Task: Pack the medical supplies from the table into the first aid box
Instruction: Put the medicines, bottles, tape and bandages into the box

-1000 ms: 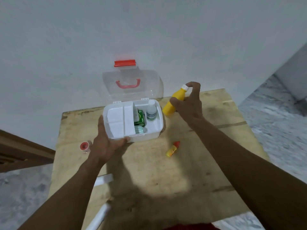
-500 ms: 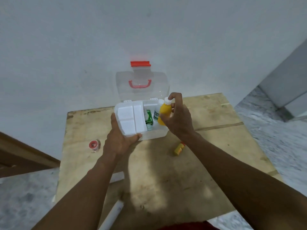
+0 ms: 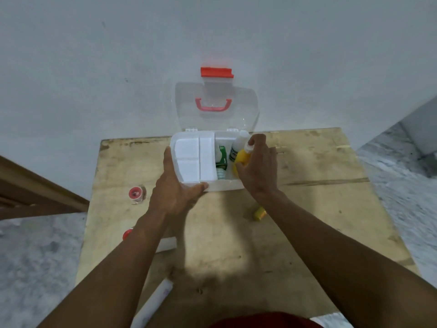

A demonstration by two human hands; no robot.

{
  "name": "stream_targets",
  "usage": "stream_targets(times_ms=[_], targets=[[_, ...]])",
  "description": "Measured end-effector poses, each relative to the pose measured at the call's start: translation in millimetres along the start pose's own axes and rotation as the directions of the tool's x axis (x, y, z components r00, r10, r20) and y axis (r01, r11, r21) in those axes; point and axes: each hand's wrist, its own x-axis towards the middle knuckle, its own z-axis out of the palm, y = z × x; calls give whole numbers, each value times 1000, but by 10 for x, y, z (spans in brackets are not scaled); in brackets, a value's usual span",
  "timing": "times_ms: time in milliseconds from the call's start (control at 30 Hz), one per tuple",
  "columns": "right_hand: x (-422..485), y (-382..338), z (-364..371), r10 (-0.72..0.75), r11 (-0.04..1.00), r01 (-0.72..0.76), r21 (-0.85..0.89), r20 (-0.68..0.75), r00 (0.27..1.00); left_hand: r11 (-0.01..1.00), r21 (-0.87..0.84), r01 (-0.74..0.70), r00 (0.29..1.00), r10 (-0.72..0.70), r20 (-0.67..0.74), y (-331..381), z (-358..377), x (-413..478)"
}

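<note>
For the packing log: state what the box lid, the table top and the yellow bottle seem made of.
Box lid: clear glossy plastic, apparently; the wall shows through it. Table top: bare matte plywood or board, judging by grain, stains and a chipped corner. Yellow bottle: smooth opaque plastic, probably; even colour.

The first aid box [image 3: 224,186] sits at the far edge of the table [image 3: 307,209], lid [image 3: 243,110] upright behind it, a tray [image 3: 196,159] in its left half, a carton [image 3: 222,157], small bottle [image 3: 237,147] and larger bottle [image 3: 240,162] in its right, a tape roll [image 3: 136,193] left of it, a tube [image 3: 259,213] before its right corner
</note>
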Motion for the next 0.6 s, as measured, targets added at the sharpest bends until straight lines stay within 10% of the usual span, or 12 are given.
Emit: stream_targets(times_ms=[600], targets=[[35, -43, -77, 69, 995, -62, -82, 88, 994, 1000, 5, -20, 1000, 20, 0, 3, 42, 55]])
